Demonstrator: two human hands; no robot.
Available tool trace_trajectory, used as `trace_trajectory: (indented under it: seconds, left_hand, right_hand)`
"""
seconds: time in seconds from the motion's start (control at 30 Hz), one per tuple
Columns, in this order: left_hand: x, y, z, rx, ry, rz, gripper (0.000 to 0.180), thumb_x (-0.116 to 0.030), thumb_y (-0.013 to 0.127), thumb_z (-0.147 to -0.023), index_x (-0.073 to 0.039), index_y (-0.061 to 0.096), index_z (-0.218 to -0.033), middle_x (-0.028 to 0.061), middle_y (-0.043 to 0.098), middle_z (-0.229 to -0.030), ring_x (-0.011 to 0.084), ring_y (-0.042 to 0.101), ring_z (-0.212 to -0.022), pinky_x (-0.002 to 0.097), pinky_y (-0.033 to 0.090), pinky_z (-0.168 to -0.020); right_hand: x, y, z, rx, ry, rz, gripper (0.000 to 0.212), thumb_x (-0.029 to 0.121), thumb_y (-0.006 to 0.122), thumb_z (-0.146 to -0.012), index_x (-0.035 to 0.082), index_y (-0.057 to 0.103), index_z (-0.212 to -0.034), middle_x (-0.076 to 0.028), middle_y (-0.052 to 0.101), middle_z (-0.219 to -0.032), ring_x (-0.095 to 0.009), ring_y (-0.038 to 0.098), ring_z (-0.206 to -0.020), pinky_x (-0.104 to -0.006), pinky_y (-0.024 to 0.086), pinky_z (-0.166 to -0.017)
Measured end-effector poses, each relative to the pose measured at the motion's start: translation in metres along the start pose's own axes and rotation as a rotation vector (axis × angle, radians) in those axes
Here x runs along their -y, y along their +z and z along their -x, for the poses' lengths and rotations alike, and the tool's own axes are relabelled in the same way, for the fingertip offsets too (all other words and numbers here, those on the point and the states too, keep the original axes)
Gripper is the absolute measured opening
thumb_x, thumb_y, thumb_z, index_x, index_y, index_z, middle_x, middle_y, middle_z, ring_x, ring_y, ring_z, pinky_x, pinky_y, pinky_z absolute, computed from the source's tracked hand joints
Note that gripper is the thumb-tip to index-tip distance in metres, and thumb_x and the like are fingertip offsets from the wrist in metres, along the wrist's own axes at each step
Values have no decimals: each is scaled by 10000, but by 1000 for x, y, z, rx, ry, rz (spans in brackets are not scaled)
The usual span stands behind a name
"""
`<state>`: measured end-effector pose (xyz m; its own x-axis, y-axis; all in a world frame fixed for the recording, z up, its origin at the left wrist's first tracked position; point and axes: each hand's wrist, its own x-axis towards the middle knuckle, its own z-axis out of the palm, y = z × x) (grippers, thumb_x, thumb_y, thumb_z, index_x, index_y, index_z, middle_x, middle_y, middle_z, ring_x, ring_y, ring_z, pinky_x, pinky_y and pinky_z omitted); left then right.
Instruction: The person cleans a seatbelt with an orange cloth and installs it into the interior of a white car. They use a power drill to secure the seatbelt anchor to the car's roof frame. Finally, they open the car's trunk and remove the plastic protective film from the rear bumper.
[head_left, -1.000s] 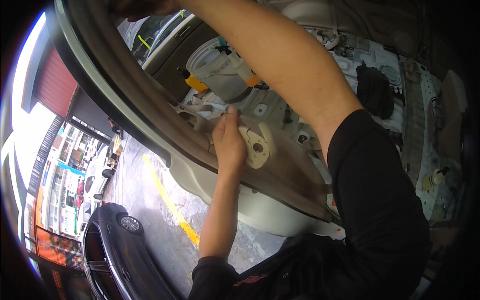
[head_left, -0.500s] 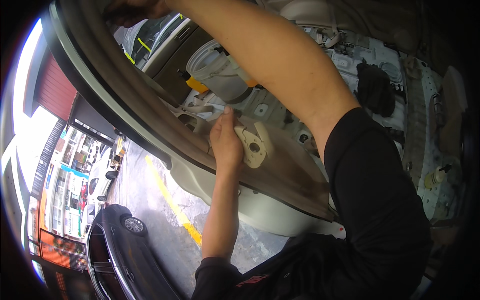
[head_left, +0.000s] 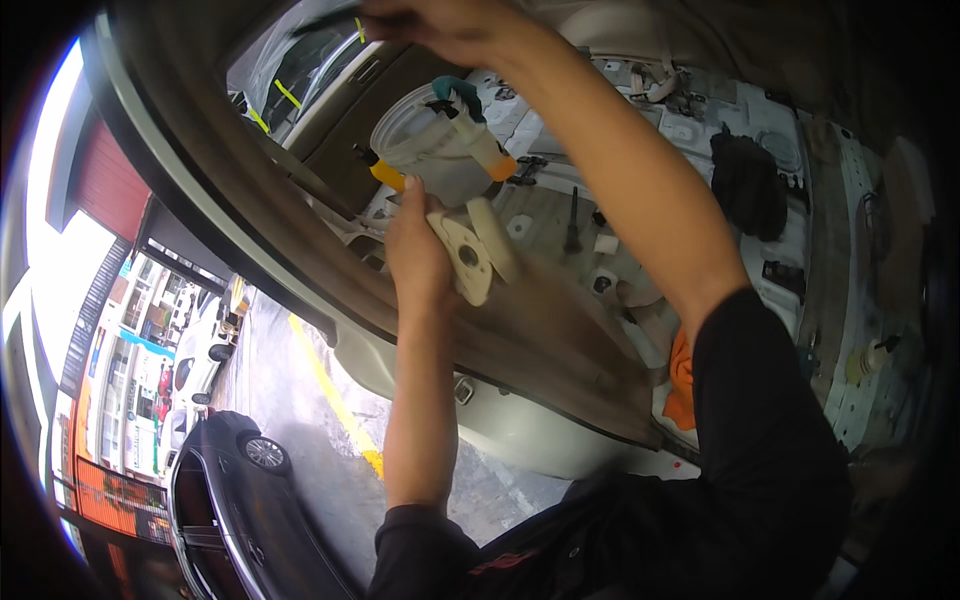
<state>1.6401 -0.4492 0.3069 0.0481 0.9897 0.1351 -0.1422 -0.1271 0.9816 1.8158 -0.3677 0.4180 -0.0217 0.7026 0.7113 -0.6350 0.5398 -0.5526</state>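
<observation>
My left hand is closed round a cream plastic trim piece, thumb pointing up. The piece has a round hole, smaller holes near it and a raised arm along one side. It is held just above the brown-beige door sill trim. My right hand is raised at the top of the view, its fingers curled and blurred. A slim dark thing reaches left from those fingers; its kind does not show.
Beyond my left hand stand a clear bucket, a spray bottle and a yellow-orange bottle. A black brush, a dark cloth and an orange cloth lie on the stripped car floor. A dark car is parked outside.
My right hand has moved to the right and nearer along the top. My left hand has shifted left and slightly up, tilting the trim piece. The orange cloth has come into sight.
</observation>
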Motion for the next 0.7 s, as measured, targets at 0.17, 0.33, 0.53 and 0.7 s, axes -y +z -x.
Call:
trace_trajectory:
  seconds: [0.17, 0.33, 0.53, 0.7]
  left_hand:
    - [-9, -9, -39, 157, -83, 300, 327, -369, 524, -953, -120, 527, -742, 24, 551, -618, 156, 576, -534, 301, 508, -519]
    - [-19, -3, -40, 144, -88, 264, 289, -338, 531, -955, -101, 550, -791, 14, 553, -671, 141, 561, -567, 288, 480, -521]
    - [-28, 0, -27, 82, -145, 132, 322, -385, 534, -946, -74, 584, -879, 46, 609, -743, 160, 601, -615, 302, 516, -563]
    - [-35, 6, -15, 49, -146, -25, 333, -405, 545, -938, -82, 595, -878, 38, 603, -740, 146, 589, -617, 297, 498, -561]
  right_hand:
    - [6, -37, 152, -326, -45, 107, 302, 100, 640, -889, -44, 594, -1151, -71, 638, -910, -144, 631, -773, -279, 527, -719]
    - [-39, -38, 212, -400, 96, 103, 246, 93, 657, -881, -12, 631, -1102, -52, 654, -865, -122, 629, -747, -259, 516, -664]
    - [-58, -9, 214, -252, 155, 50, 230, 105, 678, -869, 0, 642, -1070, -41, 654, -852, -112, 614, -737, -237, 494, -661]
    - [-63, 7, 211, -290, 147, 26, 222, 117, 676, -880, -22, 639, -1050, -44, 633, -799, -101, 586, -679, -228, 478, -597]
